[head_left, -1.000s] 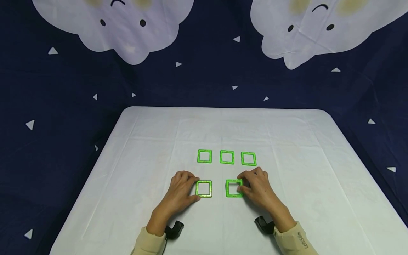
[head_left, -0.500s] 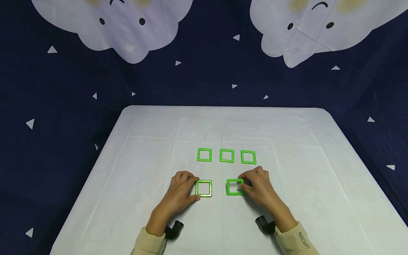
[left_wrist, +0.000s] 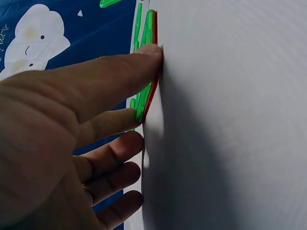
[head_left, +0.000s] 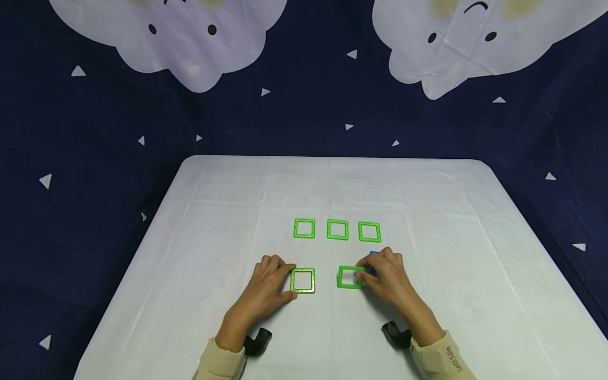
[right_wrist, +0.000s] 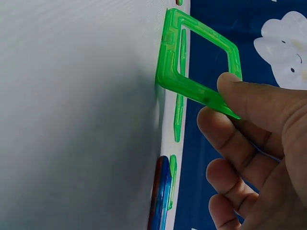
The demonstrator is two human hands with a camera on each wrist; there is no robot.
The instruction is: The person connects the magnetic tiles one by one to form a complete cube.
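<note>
The green frame (head_left: 349, 286) is tilted at the table (head_left: 214, 211), pinched in the right hand (head_left: 388, 277); whether it touches down is unclear. Apart to its left, the left hand (head_left: 266, 285) grips another frame (head_left: 312, 281), lying flat over a red layer (left_wrist: 154, 21). The right hand mostly hides a blue piece (right_wrist: 165, 191) from the head view. Beyond lie three frames (head_left: 338, 238) in a row, then a dark backdrop (head_left: 304, 121).

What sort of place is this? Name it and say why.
Probably an indoor play or filming corner: a white cloth-covered table stands before a dark-blue fabric backdrop printed with white clouds, and hollow square green plastic frames look like toy tiles.
</note>
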